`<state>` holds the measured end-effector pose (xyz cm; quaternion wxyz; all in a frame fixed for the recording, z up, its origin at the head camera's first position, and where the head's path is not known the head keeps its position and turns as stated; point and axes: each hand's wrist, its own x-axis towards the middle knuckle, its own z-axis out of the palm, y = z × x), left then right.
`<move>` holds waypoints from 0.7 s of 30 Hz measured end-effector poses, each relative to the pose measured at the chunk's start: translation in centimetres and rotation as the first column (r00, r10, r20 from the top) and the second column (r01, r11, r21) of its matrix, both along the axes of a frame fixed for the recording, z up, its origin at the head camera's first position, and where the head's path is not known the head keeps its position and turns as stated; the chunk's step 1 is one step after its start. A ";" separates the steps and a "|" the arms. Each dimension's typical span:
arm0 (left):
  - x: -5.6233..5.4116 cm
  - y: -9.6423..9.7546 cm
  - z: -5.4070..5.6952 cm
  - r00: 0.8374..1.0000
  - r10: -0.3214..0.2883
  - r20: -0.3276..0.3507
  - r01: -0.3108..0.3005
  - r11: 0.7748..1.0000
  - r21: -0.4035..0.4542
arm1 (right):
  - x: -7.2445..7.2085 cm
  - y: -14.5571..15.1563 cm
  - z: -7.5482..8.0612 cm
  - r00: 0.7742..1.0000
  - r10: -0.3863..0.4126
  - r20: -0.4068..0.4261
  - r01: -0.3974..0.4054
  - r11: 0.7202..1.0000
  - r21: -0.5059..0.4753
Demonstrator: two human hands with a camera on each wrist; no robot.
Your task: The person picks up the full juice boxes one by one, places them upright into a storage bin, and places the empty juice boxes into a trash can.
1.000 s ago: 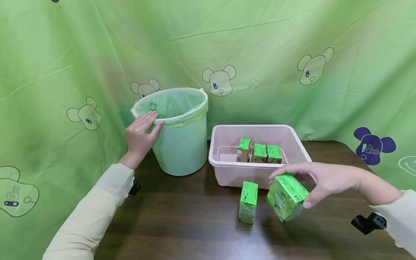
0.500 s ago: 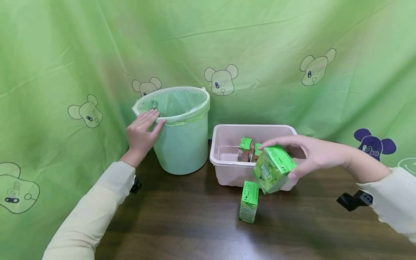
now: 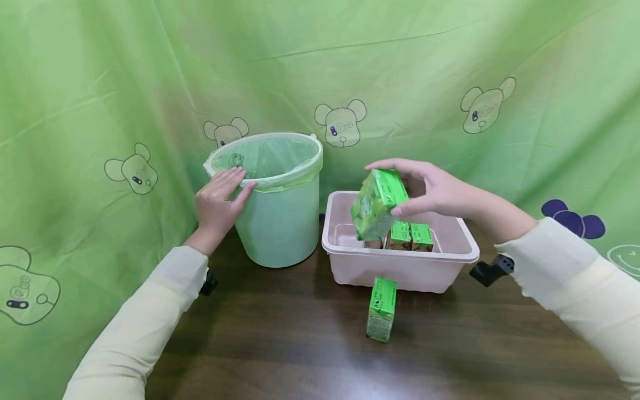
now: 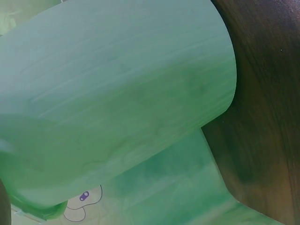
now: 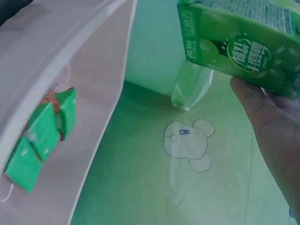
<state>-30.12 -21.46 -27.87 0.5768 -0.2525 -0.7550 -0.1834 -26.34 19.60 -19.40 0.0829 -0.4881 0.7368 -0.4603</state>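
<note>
In the head view, my right hand (image 3: 432, 189) grips a green juice carton (image 3: 375, 203) by its sides, tilted above the left part of the pale pink tub (image 3: 395, 266). The right wrist view shows the same juice carton (image 5: 243, 51) held up beside the tub wall, with printed writing on its face. My left hand (image 3: 217, 203) rests on the near-left rim of the light green trash bin (image 3: 280, 228), its fingers fairly straight. On the table in front of the tub stands another green juice carton (image 3: 381, 308). The left wrist view is mostly filled by the bin wall (image 4: 117, 93).
Several small green-topped boxes (image 3: 422, 236) with brownish sides sit inside the tub, one partly hidden by the held carton. A thin liner (image 3: 285, 180) folds over the bin's rim. Behind the dark wooden table (image 3: 270, 344) hangs a green curtain (image 3: 400, 55) printed with bear faces.
My right hand has lifted the juice carton from low at the tub's front right, carrying it up and left over the tub. The left hand has stayed at the bin rim.
</note>
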 end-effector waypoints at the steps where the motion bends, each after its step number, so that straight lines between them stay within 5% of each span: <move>1: 0.0 0.0 0.0 1.000 0.001 0.000 -0.001 1.000 -0.001 | -0.1 -0.4 0.2 1.000 -0.023 -0.004 0.023 1.000 -0.011; 10: 0.0 0.0 -0.1 1.000 0.007 0.008 -0.007 1.000 0.002 | -1.8 -4.2 2.0 0.991 -0.135 -0.004 0.133 0.978 -0.162; 21: 0.0 -0.1 0.0 1.000 0.014 0.012 -0.014 1.000 0.002 | -3.5 -9.6 4.5 0.959 -0.283 -0.005 0.262 0.894 -0.364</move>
